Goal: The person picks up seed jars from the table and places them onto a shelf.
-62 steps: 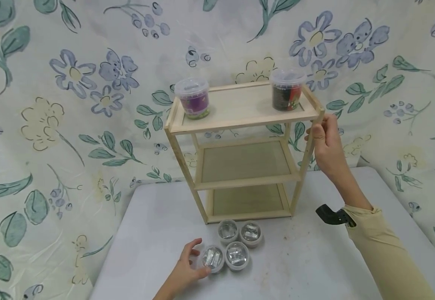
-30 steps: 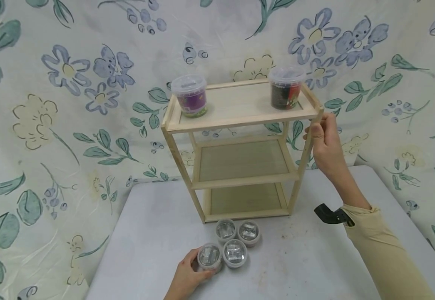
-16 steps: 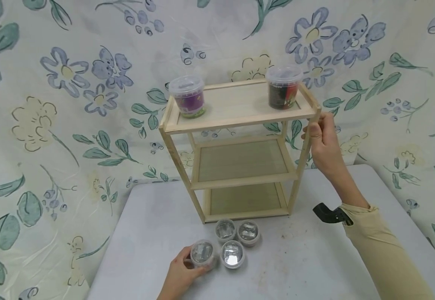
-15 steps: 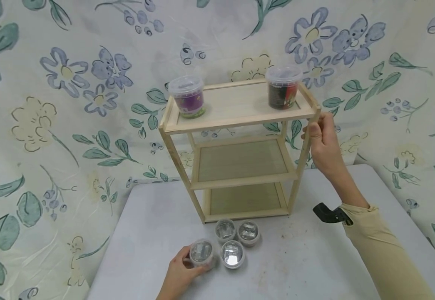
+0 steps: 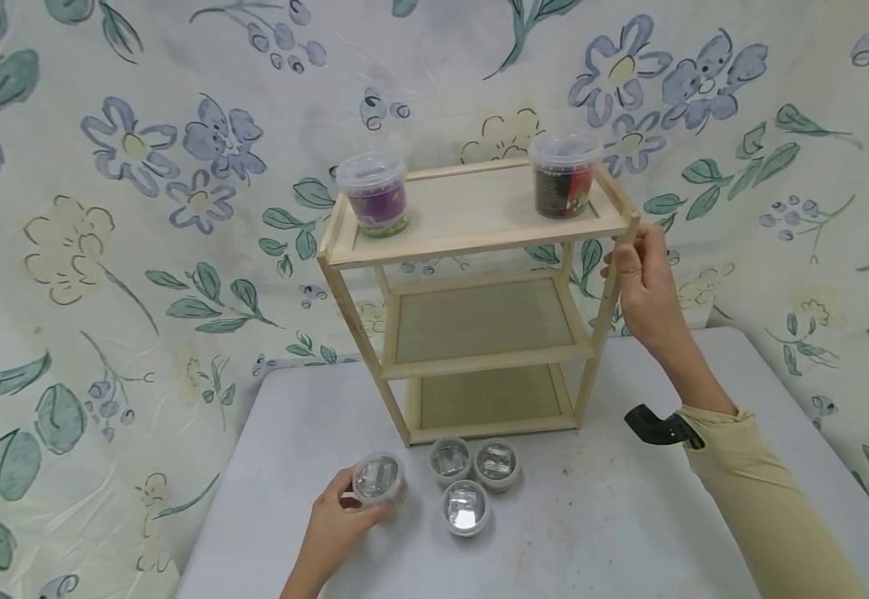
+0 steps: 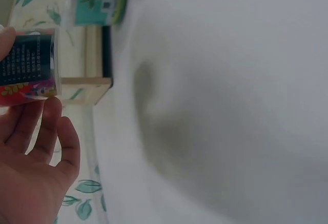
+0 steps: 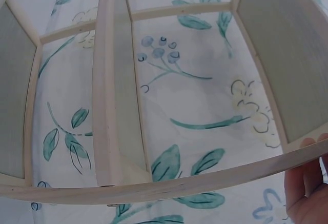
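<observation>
Nearest, the left hand [image 5: 333, 524] grips a small clear-lidded tub [image 5: 378, 480], fingers curled round its side, and holds it just above the grey table [image 5: 614, 524], left of the other tubs. Seen from the left wrist, the tub [image 6: 28, 65] shows a dark label with red and purple at one end, the fingertips [image 6: 51, 108] pressed against it, and a second tub with a green label [image 6: 96, 1] stands by the foot of the rack. Just right of the held tub, three more tubs sit on the table in a close cluster: one in front [image 5: 465, 507] and two behind it [image 5: 451, 460] [image 5: 497, 462], the back pair just short of the rack's base. Behind them stands a three-tier wooden rack [image 5: 479, 249]; what can be seen of its middle and bottom shelves is bare. Further right, the right hand [image 5: 647, 287], in a tan sleeve [image 5: 763, 499] with a black strap at the wrist, grasps the rack's front right post just under the top shelf; the right wrist view shows only fingertips [image 7: 307, 183] against that wood. On the top shelf a purple tub [image 5: 376, 193] stands at the left end and a dark red tub [image 5: 565, 175] at the right end, well apart. Farthest back hangs a floral cloth [image 5: 142, 166].
</observation>
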`<state>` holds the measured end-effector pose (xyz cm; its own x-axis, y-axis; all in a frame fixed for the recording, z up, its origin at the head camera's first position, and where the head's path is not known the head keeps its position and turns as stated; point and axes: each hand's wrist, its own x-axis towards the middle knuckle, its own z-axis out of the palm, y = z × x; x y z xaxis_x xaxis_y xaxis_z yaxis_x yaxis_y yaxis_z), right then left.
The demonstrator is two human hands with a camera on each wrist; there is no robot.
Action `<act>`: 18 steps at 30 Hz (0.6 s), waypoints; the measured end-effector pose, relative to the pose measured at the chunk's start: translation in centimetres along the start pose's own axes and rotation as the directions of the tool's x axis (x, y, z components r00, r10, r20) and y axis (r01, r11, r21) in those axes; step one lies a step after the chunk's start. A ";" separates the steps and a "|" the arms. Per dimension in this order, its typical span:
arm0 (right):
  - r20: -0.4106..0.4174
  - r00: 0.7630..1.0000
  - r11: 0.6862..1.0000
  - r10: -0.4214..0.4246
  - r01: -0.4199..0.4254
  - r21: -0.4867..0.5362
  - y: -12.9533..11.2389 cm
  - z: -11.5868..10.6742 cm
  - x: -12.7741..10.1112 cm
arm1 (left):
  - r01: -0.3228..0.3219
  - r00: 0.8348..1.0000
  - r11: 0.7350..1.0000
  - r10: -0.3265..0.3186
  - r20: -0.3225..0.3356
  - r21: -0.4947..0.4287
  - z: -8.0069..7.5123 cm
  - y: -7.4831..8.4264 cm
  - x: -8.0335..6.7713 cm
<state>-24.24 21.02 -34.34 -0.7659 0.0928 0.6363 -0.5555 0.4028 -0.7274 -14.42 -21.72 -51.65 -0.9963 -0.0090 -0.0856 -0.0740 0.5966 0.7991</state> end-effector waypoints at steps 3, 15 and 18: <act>0.004 1.000 1.000 0.010 -0.010 -0.003 -0.1 0.0 0.0 | -0.016 1.000 1.000 0.016 -0.007 0.010 -0.9 0.8 0.4; 0.003 1.000 1.000 0.012 -0.012 0.005 -0.3 0.0 0.0 | -0.124 0.992 0.992 0.123 0.018 0.025 -3.3 5.0 2.0; -0.001 1.000 1.000 0.013 -0.013 0.010 -0.2 0.1 -0.1 | -0.169 0.985 0.985 0.169 0.035 0.016 -3.4 6.4 2.4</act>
<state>-24.08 20.87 -34.26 -0.7730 0.0987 0.6266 -0.5486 0.3920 -0.7385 -17.42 -20.70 -44.73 -0.9923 0.1200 0.0293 0.0963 0.6026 0.7922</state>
